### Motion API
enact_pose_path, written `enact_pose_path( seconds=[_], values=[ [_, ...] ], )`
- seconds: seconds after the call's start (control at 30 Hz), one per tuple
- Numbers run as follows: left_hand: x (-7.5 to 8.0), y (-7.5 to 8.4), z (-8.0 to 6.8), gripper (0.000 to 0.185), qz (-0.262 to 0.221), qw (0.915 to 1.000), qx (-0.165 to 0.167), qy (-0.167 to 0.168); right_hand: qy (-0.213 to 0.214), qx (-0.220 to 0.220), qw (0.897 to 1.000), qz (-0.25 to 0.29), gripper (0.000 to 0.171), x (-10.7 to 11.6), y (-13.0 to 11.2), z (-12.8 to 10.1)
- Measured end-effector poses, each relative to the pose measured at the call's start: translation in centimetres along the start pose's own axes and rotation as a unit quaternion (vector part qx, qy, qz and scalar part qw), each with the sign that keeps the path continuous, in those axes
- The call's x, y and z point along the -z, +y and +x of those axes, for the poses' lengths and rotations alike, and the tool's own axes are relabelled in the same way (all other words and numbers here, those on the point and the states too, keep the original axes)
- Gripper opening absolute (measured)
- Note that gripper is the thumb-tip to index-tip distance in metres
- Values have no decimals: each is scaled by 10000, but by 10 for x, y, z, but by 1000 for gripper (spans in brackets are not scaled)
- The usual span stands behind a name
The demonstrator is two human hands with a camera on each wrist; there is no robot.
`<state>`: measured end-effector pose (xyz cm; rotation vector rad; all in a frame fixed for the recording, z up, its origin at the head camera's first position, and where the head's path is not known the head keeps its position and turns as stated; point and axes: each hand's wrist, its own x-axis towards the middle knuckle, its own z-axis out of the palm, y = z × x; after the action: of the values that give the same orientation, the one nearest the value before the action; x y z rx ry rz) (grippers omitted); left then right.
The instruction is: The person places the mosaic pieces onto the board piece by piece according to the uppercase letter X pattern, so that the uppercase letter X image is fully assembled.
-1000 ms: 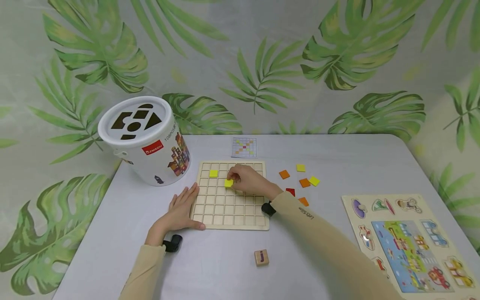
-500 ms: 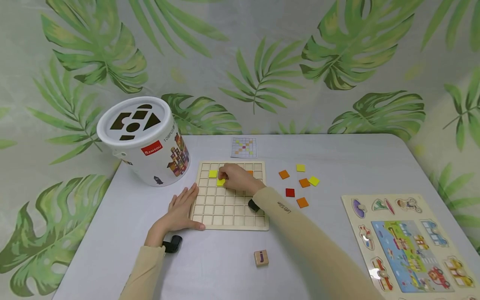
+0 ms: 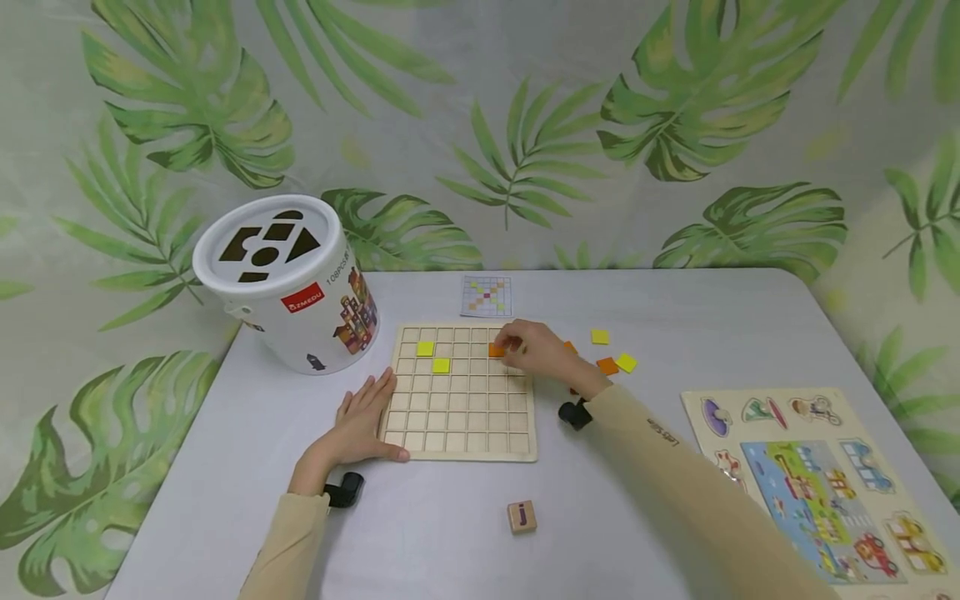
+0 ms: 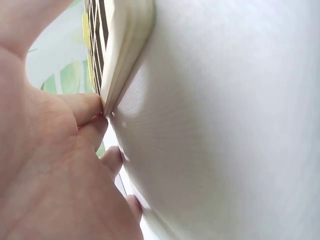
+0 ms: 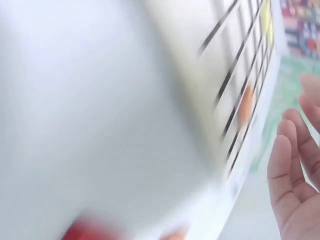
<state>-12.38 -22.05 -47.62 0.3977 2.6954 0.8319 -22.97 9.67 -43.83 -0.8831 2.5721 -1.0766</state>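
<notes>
A wooden grid board lies flat at the centre of the frame on the white bench. Left of centre, the left hand is spread, fingers and thumb touching the board's left edge. Right of centre, the right hand is over the board's upper right, its fingers loosely bent and holding nothing; in the right wrist view they are apart from the orange tile, which lies in a square there. Two yellow tiles sit diagonally in squares in the board's upper left part. Loose tiles, yellow and orange, lie right of the board, some partly hidden by the right hand. A pattern card lies above the board, a white bucket stands at upper left, a letter block sits at lower centre, and a picture puzzle lies at lower right.
</notes>
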Motion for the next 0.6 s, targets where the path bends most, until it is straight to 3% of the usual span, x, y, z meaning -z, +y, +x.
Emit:
enact_pose_path(
  seconds=[0.3, 0.6],
  values=[
    [-1, 0, 1, 126, 59, 10000, 14, -19, 495, -745, 9959, 108, 22, 37, 57, -53],
    [0, 1, 0, 125, 9, 10000, -9, 27, 323, -732, 9968, -88, 28, 39, 69, -53]
  ],
)
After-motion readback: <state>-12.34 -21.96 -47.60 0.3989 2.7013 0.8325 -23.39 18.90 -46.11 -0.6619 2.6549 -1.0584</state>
